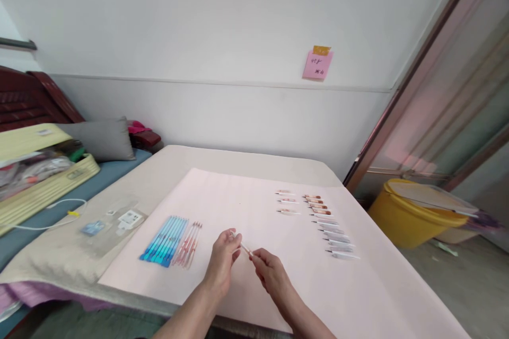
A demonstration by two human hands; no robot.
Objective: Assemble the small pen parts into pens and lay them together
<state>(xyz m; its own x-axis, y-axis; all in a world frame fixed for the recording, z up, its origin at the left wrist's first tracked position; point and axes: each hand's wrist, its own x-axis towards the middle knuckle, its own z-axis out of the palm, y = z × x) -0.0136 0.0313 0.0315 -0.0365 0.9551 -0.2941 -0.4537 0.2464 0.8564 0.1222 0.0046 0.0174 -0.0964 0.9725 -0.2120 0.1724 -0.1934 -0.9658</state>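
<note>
Above the pale sheet, both my hands are closed on one slim whitish pen [246, 249]. My left hand [223, 254] pinches its upper left end, and my right hand [271, 271] grips the lower right end. Fingers cover both ends. To the left of my left hand lies a row of blue pens [167, 238], with several pinkish pens [190, 243] beside them. Farther off to the right, short pen pieces with dark points lie in columns: brown ones [317, 205], pale clear ones [337, 239] and pinkish ones [287, 201].
The pale sheet [238, 201] covers much of the table. Clear plastic packaging [115, 225] lies at the left. A yellow box [47, 185] of mixed items and a grey cushion [101, 137] are beyond it. A yellow bin [413, 217] stands right. A pink note [318, 65] is taped on the wall.
</note>
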